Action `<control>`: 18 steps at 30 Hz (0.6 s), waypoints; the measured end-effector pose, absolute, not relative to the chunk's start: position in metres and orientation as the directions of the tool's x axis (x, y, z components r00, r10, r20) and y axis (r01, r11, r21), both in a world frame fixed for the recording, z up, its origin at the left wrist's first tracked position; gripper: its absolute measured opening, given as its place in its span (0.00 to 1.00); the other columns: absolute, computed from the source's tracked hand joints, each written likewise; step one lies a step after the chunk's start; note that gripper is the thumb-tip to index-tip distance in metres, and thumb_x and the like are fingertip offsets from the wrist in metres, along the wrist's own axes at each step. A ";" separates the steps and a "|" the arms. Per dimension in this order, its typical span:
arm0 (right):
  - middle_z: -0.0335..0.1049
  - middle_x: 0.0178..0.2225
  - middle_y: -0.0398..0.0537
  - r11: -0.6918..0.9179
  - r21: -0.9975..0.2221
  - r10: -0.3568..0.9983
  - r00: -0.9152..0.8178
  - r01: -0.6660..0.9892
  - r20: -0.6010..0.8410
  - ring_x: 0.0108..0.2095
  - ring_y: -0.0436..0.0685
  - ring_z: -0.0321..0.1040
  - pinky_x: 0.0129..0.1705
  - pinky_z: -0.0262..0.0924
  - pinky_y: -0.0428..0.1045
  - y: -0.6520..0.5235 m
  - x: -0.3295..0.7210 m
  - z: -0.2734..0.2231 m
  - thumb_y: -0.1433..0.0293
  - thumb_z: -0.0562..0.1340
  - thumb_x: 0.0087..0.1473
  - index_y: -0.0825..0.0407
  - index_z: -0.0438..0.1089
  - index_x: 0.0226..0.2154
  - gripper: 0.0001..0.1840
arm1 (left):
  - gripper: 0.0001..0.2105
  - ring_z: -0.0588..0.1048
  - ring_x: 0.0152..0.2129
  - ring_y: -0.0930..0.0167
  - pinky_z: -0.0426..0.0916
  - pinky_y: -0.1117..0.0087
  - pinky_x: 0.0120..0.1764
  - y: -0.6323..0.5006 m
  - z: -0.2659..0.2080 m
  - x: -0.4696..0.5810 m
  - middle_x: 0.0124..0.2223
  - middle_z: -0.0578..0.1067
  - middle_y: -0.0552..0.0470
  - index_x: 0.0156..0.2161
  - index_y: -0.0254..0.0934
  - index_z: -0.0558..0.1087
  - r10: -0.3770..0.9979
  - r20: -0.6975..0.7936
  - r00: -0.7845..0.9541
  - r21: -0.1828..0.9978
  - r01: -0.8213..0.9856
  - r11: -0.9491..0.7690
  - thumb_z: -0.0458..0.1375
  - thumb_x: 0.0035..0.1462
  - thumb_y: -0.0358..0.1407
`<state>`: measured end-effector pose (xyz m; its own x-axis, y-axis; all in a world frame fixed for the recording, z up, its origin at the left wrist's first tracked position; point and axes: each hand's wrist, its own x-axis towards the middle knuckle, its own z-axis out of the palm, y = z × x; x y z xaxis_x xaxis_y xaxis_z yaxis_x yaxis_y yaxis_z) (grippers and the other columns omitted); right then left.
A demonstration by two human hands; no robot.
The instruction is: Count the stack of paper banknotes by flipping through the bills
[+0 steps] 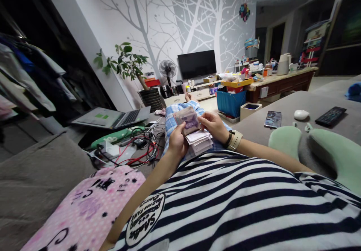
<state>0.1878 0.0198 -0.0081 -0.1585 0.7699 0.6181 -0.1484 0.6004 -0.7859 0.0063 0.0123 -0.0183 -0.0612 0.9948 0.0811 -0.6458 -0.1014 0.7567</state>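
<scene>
Above my lap, my left hand [178, 140] is closed around a stack of banknotes [188, 122], with the thumb across its lower front. The upper note has a purple print. My right hand [213, 126] pinches the right edge of the notes between thumb and fingertips; a pale watch and a dark bracelet are on that wrist. Folded white papers or notes [199, 142] hang in layers just below the stack, between my hands. Whether they are joined to the stack I cannot tell. Blue checked cloth [170, 121] covers my legs beneath.
To the left lie an open laptop [113, 118] and tangled cables [143, 145], with a pink patterned cloth [98, 202] nearer. On the sofa at right are a phone [272, 119], a white mouse-like object [301, 114], a remote control [330, 116] and a green cushioned item [335, 153].
</scene>
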 end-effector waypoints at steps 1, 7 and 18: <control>0.71 0.24 0.41 0.589 -0.797 0.787 -0.127 -0.134 0.603 0.29 0.56 0.66 0.36 0.66 0.54 0.021 0.188 -0.008 0.21 0.81 0.51 0.43 0.70 0.28 0.46 | 0.15 0.96 0.56 0.47 0.92 0.46 0.65 0.012 -0.018 0.006 0.51 0.96 0.38 0.55 0.33 0.90 0.995 0.079 -0.059 0.759 -0.644 -0.099 0.75 0.64 0.30; 0.74 0.26 0.42 0.542 -0.835 0.833 -0.070 -0.090 0.549 0.31 0.58 0.68 0.38 0.66 0.54 0.029 0.189 -0.011 0.31 0.86 0.52 0.43 0.71 0.28 0.41 | 0.21 0.97 0.53 0.47 0.93 0.48 0.62 0.007 -0.019 0.008 0.49 0.96 0.41 0.57 0.34 0.90 0.989 0.117 -0.094 0.773 -0.616 -0.151 0.75 0.57 0.25; 0.69 0.26 0.41 0.583 -0.809 0.799 -0.126 -0.077 0.588 0.32 0.55 0.62 0.38 0.60 0.54 0.028 0.191 -0.013 0.23 0.78 0.53 0.44 0.70 0.27 0.44 | 0.10 0.96 0.58 0.46 0.91 0.47 0.66 0.017 -0.022 0.007 0.51 0.96 0.37 0.52 0.33 0.90 0.994 0.084 -0.063 0.734 -0.671 -0.104 0.74 0.67 0.31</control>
